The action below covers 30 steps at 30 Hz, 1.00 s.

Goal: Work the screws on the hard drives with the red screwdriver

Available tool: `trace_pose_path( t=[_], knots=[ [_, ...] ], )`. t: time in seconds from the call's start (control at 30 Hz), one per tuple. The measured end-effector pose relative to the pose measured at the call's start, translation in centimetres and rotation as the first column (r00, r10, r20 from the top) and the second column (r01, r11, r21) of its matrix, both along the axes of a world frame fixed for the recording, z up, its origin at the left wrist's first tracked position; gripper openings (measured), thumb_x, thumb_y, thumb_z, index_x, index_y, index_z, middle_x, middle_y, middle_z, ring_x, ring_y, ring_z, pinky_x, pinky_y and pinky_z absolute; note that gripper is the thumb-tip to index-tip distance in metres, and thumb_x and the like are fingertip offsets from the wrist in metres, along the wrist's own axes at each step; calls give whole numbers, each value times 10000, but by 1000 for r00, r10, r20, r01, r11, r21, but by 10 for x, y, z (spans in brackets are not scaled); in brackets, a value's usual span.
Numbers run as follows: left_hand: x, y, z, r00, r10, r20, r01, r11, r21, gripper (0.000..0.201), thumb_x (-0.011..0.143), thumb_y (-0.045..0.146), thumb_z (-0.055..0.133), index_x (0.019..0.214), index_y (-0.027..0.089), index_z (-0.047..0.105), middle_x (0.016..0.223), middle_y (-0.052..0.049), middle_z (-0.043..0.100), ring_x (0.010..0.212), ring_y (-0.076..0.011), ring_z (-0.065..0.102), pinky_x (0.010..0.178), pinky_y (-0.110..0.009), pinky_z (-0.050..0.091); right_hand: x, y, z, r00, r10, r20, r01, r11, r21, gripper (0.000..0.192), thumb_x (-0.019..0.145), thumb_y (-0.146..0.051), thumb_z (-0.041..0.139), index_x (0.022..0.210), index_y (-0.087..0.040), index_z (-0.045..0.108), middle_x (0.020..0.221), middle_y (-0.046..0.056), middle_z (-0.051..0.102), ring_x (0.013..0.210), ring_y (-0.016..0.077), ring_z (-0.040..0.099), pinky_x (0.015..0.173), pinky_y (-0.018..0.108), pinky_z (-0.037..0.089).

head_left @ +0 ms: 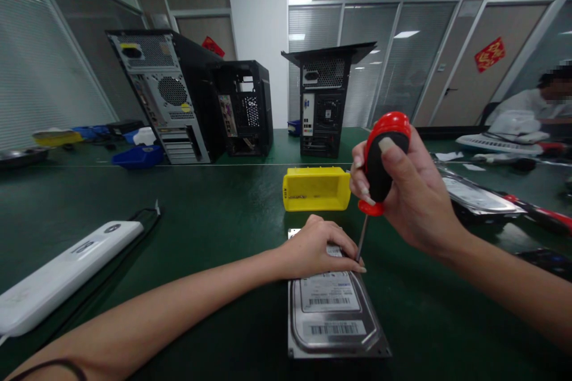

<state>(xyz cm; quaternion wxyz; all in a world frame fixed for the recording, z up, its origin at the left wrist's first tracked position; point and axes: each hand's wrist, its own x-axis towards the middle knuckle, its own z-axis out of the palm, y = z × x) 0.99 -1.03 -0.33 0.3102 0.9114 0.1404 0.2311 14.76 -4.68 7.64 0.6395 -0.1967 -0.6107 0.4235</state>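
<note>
A silver hard drive [330, 339] with barcode labels lies on the green table in front of me. My left hand [317, 247] grips its upper part, fingers curled over toward the right edge, thumb and fingertips beside a screwdriver tip. In my right hand [413, 190] is a red and black screwdriver [388, 155], the fist wrapped around its thick handle. Its metal shaft slants down to the drive's right edge by my left fingertips. What the tip touches is hidden. Just beyond the drive stands a yellow bin [317, 190] with small bits in it.
Computer cases [174, 95] stand at the back left, another case [322, 107] at back centre. A white power strip [71, 274] with a black cable lies left. At right are another hard drive [473, 193] and red-handled tools [543, 214]. Another person [522, 104] sits far right.
</note>
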Motion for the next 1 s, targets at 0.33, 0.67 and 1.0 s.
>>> trace_pose_path(
  t=[0.33,0.67,1.0],
  knots=[
    [-1,-2,4,999,22,-36,-22,1000,-13,82,789,261,676,824,193,705,884,27,718,887,-120,638,914,-264,332,3,-4,6,996,84,-20,-85,992,-89,304,920,-387,364,1123,-253,546,778,9,498,546,103,482,507,258,434],
    [-1,-2,5,997,37,-71,-37,999,-1,117,803,296,665,867,208,706,937,21,716,956,-139,620,941,-291,293,1,-4,4,998,58,-3,-58,997,-59,226,805,-367,609,951,-262,473,777,-27,500,524,101,492,341,189,386],
    [-4,2,5,998,-56,-3,55,988,-141,175,781,252,679,942,187,699,980,-12,703,948,-135,629,920,-269,403,5,-5,9,998,58,33,-56,996,-63,170,867,-423,478,968,-291,513,689,-17,491,450,109,455,378,242,392]
  ],
)
